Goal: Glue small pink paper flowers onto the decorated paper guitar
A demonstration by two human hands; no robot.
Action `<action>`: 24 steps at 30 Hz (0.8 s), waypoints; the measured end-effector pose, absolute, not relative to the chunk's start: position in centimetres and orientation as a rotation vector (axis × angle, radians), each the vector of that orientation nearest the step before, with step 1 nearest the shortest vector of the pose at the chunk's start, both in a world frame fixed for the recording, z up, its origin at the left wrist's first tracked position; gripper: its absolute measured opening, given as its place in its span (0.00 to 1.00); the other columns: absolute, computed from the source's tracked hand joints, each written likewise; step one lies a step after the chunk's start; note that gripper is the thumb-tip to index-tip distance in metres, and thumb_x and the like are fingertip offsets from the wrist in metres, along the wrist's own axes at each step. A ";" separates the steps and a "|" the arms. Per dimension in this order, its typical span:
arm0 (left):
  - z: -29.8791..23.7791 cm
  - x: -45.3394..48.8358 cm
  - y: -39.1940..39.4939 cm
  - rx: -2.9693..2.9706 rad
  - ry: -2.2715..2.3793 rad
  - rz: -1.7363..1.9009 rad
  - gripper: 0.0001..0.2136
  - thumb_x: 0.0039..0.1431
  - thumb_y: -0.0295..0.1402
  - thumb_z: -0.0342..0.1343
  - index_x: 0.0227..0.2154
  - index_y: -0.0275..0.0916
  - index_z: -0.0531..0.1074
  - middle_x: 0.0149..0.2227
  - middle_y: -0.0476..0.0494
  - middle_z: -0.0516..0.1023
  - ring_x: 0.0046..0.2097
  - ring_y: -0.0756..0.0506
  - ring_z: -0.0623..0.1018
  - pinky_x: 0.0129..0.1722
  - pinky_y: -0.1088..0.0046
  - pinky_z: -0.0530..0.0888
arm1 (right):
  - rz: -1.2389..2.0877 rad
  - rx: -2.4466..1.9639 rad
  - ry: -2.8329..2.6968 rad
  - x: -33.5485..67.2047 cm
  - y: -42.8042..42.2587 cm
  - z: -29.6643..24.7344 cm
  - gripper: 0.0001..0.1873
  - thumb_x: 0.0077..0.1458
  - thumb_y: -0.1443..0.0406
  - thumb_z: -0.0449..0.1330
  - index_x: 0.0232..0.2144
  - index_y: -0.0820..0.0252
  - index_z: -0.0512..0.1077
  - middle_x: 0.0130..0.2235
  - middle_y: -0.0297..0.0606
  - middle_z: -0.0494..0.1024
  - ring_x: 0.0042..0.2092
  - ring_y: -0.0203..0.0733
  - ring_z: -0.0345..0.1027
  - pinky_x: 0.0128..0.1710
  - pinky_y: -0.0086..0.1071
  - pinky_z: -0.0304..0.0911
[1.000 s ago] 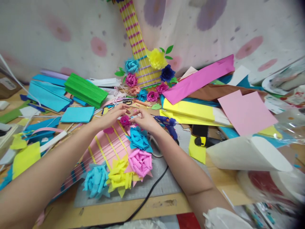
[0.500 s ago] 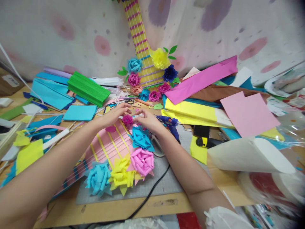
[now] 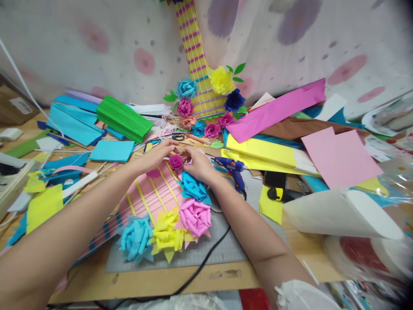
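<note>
Between my hands is a small magenta paper rose (image 3: 176,162) at the upper edge of a pink paper guitar body (image 3: 145,191) with yellow strips and white strings. My left hand (image 3: 158,156) reaches from the left, its bent fingers closed at the rose's far side. My right hand (image 3: 197,164) is curled at the rose's right side, thumb towards it; the exact fingertip contact is partly hidden. Under my right wrist lies a blue paper rose (image 3: 193,186). Along the guitar's lower edge are a pink rose (image 3: 195,217), a yellow rose (image 3: 167,232) and a light-blue rose (image 3: 136,237).
A blue glue gun (image 3: 232,168) lies right of my hand, its black cable crossing the grey cutting mat (image 3: 222,252). Behind stands a yellow paper guitar (image 3: 198,64) with flowers. Crepe paper stacks (image 3: 124,118) lie left, a yellow stack (image 3: 264,153) and white roll (image 3: 342,213) right.
The view has shifted slightly. My right hand has moved closer to the magenta rose, its fingers drawn in more. My left hand stays almost in place beside it.
</note>
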State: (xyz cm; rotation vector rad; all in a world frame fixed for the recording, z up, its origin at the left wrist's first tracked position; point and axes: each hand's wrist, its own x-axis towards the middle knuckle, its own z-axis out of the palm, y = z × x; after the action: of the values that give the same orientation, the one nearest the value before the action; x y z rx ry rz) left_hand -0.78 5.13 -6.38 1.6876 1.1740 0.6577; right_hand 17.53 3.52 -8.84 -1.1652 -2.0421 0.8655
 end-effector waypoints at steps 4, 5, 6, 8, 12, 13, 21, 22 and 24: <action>-6.0 -0.6 4.9 1.670 1.182 0.676 0.19 0.57 0.42 0.46 0.47 0.39 0.68 0.48 0.42 0.74 0.48 0.43 0.74 0.50 0.62 0.70 | 0.782 -1.192 -2.100 17.4 3.3 -8.4 0.16 0.44 0.72 0.59 0.38 0.59 0.68 0.32 0.32 0.74 0.38 0.39 0.67 0.40 0.31 0.59; -5.9 -0.6 4.8 1.662 1.181 0.680 0.19 0.56 0.42 0.47 0.47 0.39 0.68 0.47 0.42 0.74 0.48 0.43 0.74 0.49 0.61 0.70 | 0.761 -1.195 -2.112 17.4 3.3 -8.3 0.16 0.44 0.72 0.59 0.38 0.59 0.68 0.32 0.32 0.74 0.38 0.39 0.67 0.41 0.32 0.59; -5.8 -0.5 4.8 1.648 1.180 0.685 0.19 0.56 0.43 0.47 0.47 0.38 0.68 0.47 0.41 0.74 0.47 0.43 0.74 0.49 0.61 0.70 | 0.743 -1.195 -2.122 17.4 3.2 -8.2 0.16 0.43 0.72 0.59 0.39 0.59 0.68 0.33 0.32 0.74 0.39 0.39 0.67 0.41 0.32 0.59; -5.7 -0.5 4.7 1.604 1.171 0.700 0.20 0.54 0.43 0.48 0.46 0.37 0.67 0.45 0.41 0.75 0.45 0.43 0.75 0.48 0.60 0.71 | 0.715 -1.192 -2.131 17.3 3.2 -8.2 0.17 0.43 0.72 0.59 0.40 0.59 0.67 0.33 0.33 0.74 0.39 0.40 0.66 0.41 0.32 0.58; -5.3 -0.7 4.4 1.523 1.160 0.797 0.18 0.52 0.42 0.51 0.43 0.37 0.66 0.43 0.41 0.74 0.45 0.43 0.76 0.50 0.58 0.69 | 0.692 -1.181 -2.129 17.3 3.1 -8.4 0.19 0.43 0.70 0.61 0.42 0.60 0.67 0.33 0.34 0.73 0.40 0.41 0.65 0.42 0.33 0.58; -5.2 -0.9 4.3 1.513 1.165 0.834 0.18 0.52 0.42 0.51 0.43 0.37 0.66 0.43 0.41 0.73 0.45 0.43 0.76 0.51 0.58 0.69 | 0.694 -1.184 -2.127 17.3 3.1 -8.5 0.20 0.43 0.69 0.61 0.42 0.60 0.67 0.33 0.34 0.73 0.40 0.41 0.65 0.42 0.33 0.58; -3.9 -3.6 2.5 1.538 1.341 0.995 0.15 0.55 0.43 0.50 0.41 0.39 0.67 0.45 0.43 0.73 0.44 0.44 0.76 0.49 0.60 0.70 | 0.798 -1.200 -2.108 17.6 3.0 -8.3 0.24 0.42 0.67 0.63 0.45 0.60 0.64 0.36 0.34 0.74 0.38 0.38 0.66 0.40 0.32 0.59; -3.7 -3.9 2.3 1.538 1.359 0.986 0.15 0.55 0.42 0.50 0.41 0.39 0.67 0.44 0.44 0.73 0.43 0.44 0.76 0.49 0.60 0.70 | 0.808 -1.204 -2.105 17.5 3.0 -8.3 0.25 0.43 0.67 0.63 0.45 0.59 0.64 0.36 0.34 0.74 0.38 0.38 0.66 0.40 0.32 0.59; -3.5 -4.1 1.8 1.538 1.395 0.967 0.14 0.55 0.42 0.50 0.41 0.39 0.68 0.44 0.44 0.74 0.43 0.44 0.76 0.49 0.61 0.71 | 0.808 -1.212 -2.096 17.3 2.9 -8.4 0.25 0.43 0.66 0.63 0.45 0.59 0.63 0.35 0.34 0.74 0.37 0.37 0.67 0.39 0.32 0.59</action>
State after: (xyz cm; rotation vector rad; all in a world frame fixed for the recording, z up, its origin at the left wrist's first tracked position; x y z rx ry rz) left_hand -4.11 1.80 -3.52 1.5380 1.3945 0.9674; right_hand 17.34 2.94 -8.37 -1.2122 -2.0959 0.8082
